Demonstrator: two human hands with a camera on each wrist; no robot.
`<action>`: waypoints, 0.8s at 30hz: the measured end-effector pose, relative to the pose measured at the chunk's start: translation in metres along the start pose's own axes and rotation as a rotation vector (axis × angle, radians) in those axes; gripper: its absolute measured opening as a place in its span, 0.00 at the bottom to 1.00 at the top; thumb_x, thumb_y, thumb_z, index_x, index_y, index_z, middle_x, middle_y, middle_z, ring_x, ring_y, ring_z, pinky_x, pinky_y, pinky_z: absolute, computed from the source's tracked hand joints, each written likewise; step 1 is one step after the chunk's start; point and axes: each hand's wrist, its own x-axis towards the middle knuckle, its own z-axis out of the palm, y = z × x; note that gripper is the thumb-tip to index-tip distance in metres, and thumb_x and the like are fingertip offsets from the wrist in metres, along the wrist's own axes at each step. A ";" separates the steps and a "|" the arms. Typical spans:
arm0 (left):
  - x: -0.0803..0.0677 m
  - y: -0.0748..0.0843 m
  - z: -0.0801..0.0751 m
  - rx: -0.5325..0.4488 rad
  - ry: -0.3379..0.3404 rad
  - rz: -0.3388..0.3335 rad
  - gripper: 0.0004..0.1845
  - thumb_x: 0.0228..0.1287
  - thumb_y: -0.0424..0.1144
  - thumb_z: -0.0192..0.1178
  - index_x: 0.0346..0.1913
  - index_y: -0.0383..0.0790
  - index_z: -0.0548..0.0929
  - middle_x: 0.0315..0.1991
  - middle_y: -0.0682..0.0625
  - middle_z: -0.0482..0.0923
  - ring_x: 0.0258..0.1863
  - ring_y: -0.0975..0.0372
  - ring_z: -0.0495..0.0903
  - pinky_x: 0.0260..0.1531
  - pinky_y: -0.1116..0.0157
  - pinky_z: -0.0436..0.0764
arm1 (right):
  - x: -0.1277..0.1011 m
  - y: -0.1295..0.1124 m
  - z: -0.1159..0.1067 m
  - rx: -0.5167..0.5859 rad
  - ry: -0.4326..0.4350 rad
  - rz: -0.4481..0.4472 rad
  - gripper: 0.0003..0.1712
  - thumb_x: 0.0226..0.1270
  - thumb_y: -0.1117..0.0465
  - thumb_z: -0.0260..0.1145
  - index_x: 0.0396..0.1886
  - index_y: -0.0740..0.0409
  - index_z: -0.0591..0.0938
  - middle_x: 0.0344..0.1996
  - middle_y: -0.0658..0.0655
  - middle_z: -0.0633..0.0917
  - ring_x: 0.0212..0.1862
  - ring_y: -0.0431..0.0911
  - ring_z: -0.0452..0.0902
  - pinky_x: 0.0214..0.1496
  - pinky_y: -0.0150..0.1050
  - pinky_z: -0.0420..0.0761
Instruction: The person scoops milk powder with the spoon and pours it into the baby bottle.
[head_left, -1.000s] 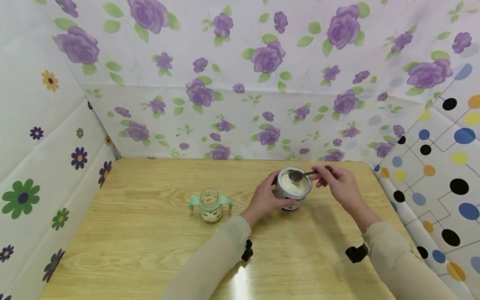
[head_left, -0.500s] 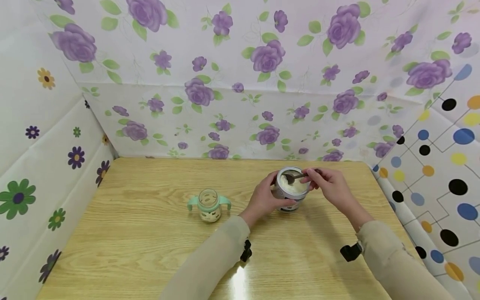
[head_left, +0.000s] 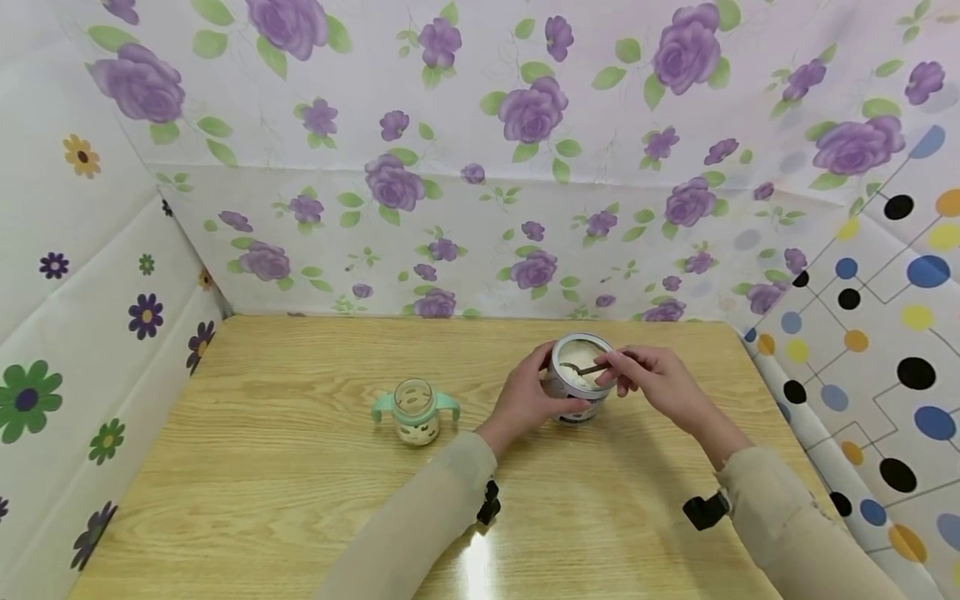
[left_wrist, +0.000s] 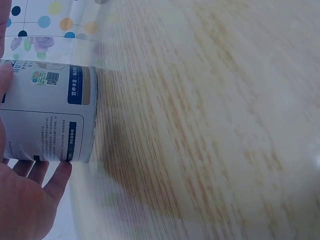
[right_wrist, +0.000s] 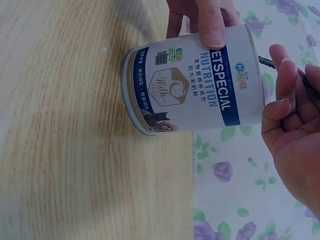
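Observation:
My left hand (head_left: pixel 522 398) grips the side of a milk powder can (head_left: pixel 579 410), thumb across the front and fingers behind. The can stands lidless on the table, with pale powder (head_left: pixel 573 354) inside. In the right wrist view its printed white-and-blue label shows on the milk powder can (right_wrist: pixel 187 100). My right hand (head_left: pixel 660 385) is over the right rim and pinches a dark spoon (head_left: pixel 596 367) by its handle. The spoon's bowl is down in the powder, partly buried. In the right wrist view the can wall hides most of the spoon (right_wrist: pixel 266 61).
A small clear jar (head_left: pixel 416 425) with a mint-green collar and two side handles stands left of the can. The wood-grain table (head_left: pixel 285 467) ends at a flowered cloth (head_left: pixel 465 250) behind. Patterned cloths flank both sides.
The spoon has gone from above the can's right side, bowl first, leftward and down into the powder. My right hand has shifted left with it. My left hand still holds the can.

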 end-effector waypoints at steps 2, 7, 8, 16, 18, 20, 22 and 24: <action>0.000 0.000 0.001 0.005 0.000 0.007 0.54 0.52 0.51 0.86 0.81 0.58 0.68 0.69 0.62 0.76 0.68 0.67 0.75 0.69 0.54 0.77 | -0.002 0.003 -0.001 0.032 0.012 0.011 0.28 0.89 0.49 0.54 0.61 0.71 0.84 0.40 0.56 0.93 0.35 0.57 0.83 0.41 0.37 0.82; -0.001 0.001 0.001 0.006 0.010 0.029 0.54 0.52 0.51 0.86 0.81 0.57 0.68 0.70 0.59 0.76 0.69 0.63 0.75 0.68 0.53 0.78 | -0.006 0.015 -0.005 0.196 0.049 0.056 0.32 0.89 0.47 0.53 0.62 0.75 0.82 0.39 0.52 0.93 0.33 0.46 0.80 0.40 0.35 0.78; -0.001 0.001 0.000 0.003 0.010 0.028 0.54 0.52 0.51 0.86 0.81 0.57 0.68 0.70 0.59 0.76 0.69 0.63 0.75 0.68 0.52 0.78 | -0.007 0.018 -0.005 0.253 0.053 0.071 0.32 0.89 0.48 0.53 0.62 0.76 0.81 0.39 0.51 0.93 0.33 0.44 0.79 0.39 0.35 0.78; -0.001 -0.001 -0.002 0.000 0.009 0.023 0.54 0.51 0.51 0.87 0.80 0.60 0.68 0.70 0.60 0.76 0.70 0.63 0.75 0.68 0.52 0.77 | -0.009 0.035 -0.007 0.712 0.070 0.127 0.26 0.90 0.52 0.52 0.63 0.70 0.83 0.41 0.49 0.93 0.34 0.39 0.80 0.40 0.31 0.81; 0.000 -0.002 -0.001 0.000 0.009 0.027 0.54 0.51 0.51 0.87 0.80 0.60 0.68 0.70 0.60 0.76 0.70 0.63 0.75 0.68 0.52 0.77 | -0.009 0.039 -0.006 0.806 0.071 0.128 0.24 0.90 0.53 0.51 0.59 0.65 0.86 0.41 0.49 0.93 0.35 0.38 0.82 0.41 0.31 0.83; 0.000 -0.002 -0.001 0.002 0.008 0.031 0.54 0.51 0.51 0.87 0.80 0.60 0.68 0.70 0.60 0.76 0.70 0.63 0.75 0.68 0.52 0.77 | -0.010 0.041 -0.005 0.899 0.071 0.132 0.23 0.90 0.54 0.50 0.56 0.61 0.89 0.40 0.50 0.93 0.35 0.38 0.84 0.42 0.31 0.84; 0.000 -0.002 0.000 0.001 0.007 0.033 0.54 0.51 0.50 0.87 0.80 0.60 0.68 0.70 0.60 0.76 0.70 0.63 0.75 0.69 0.52 0.77 | -0.010 0.043 -0.004 0.976 0.066 0.139 0.24 0.91 0.54 0.49 0.53 0.60 0.89 0.40 0.51 0.94 0.34 0.38 0.84 0.42 0.32 0.84; 0.000 -0.001 0.001 0.004 0.006 0.035 0.54 0.51 0.50 0.87 0.80 0.59 0.68 0.70 0.60 0.76 0.70 0.63 0.75 0.69 0.52 0.77 | -0.010 0.043 -0.004 1.045 0.059 0.147 0.24 0.91 0.55 0.48 0.53 0.61 0.89 0.40 0.52 0.94 0.34 0.39 0.85 0.43 0.32 0.84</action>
